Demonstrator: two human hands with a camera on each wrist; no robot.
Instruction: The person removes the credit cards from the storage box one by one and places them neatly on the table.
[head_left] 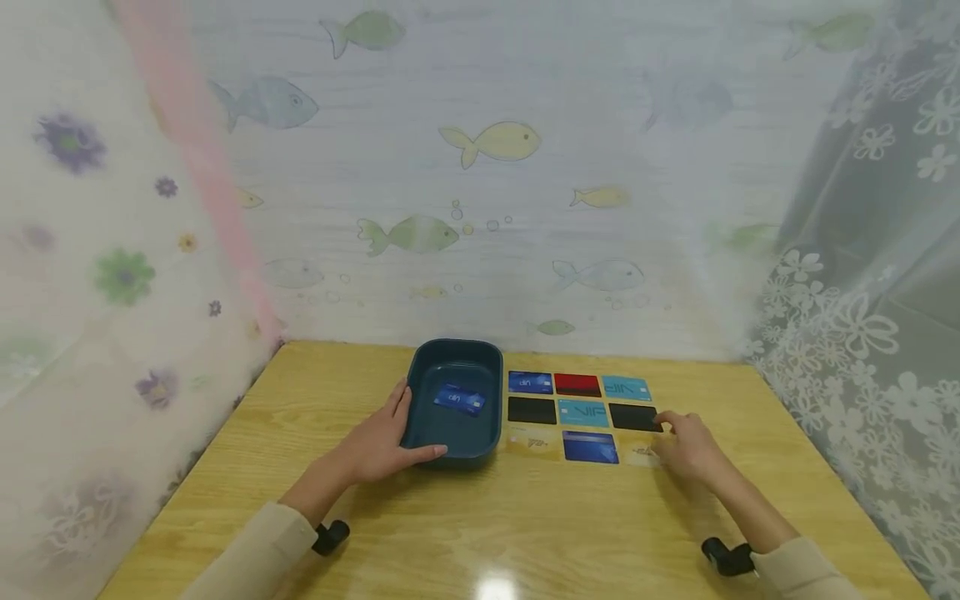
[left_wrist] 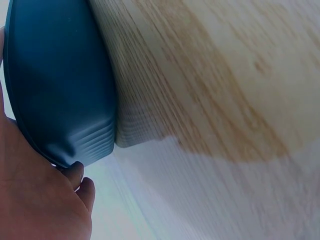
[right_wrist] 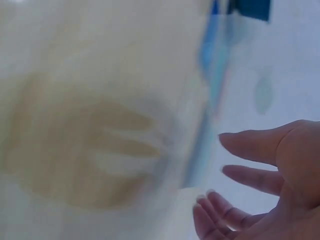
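A deep blue rectangular tray (head_left: 495,392) stands on the table, with a blue VIP card (head_left: 459,399) lying inside it. My left hand (head_left: 378,442) holds the tray at its near left corner, fingers along the outer left wall and thumb over the near rim. To the tray's right, cards lie in three rows. My right hand (head_left: 686,446) hovers at their right end, over a gold card (head_left: 637,448) and beside a black card (head_left: 633,417). In the right wrist view its fingers are apart and hold nothing; whether a fingertip touches the black card is unclear.
Also in the rows are a blue VIP card (head_left: 530,382), a red card (head_left: 577,384), light blue cards (head_left: 583,412), another black card (head_left: 532,410), a dark blue card (head_left: 591,447) and another gold card (head_left: 532,442). Printed curtains (head_left: 495,208) border the wooden table (head_left: 465,533).
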